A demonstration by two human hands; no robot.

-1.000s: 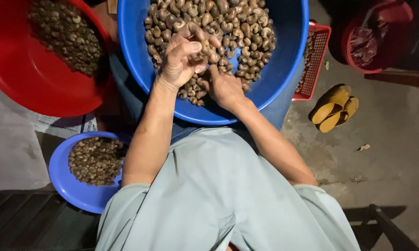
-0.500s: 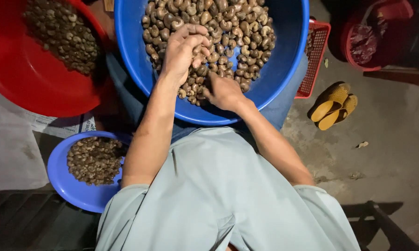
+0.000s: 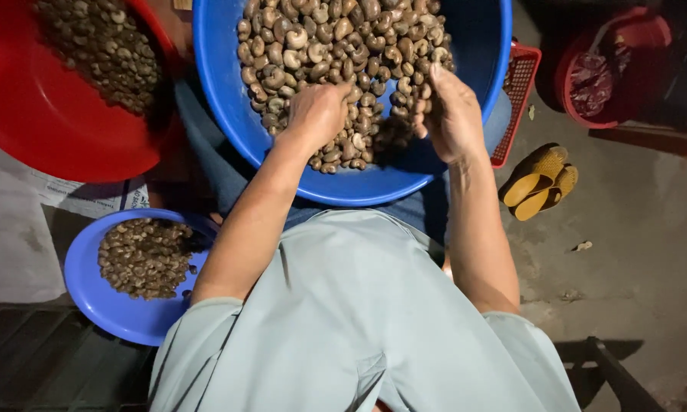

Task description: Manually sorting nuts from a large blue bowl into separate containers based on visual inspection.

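A big blue basin [image 3: 465, 133] sits on my lap, heaped with brown, curved cashew nuts [image 3: 336, 38]. My left hand [image 3: 316, 114] is pushed knuckles-up into the near edge of the heap. Its fingers are curled down among the nuts and hidden. My right hand [image 3: 450, 114] lies against the right side of the heap with its fingers stretched out and apart, touching the nuts and holding nothing that I can see.
A red basin [image 3: 46, 130] of nuts stands at the upper left, and a small blue bowl [image 3: 91, 301] of nuts at the lower left. On the right are a red mesh basket [image 3: 519, 91], yellow sandals [image 3: 542, 181] and a red bucket [image 3: 610, 69] on the concrete floor.
My left hand dropped from above the heap down into the nuts. My right hand swung from the basin's near middle out to the right side of the heap and opened.
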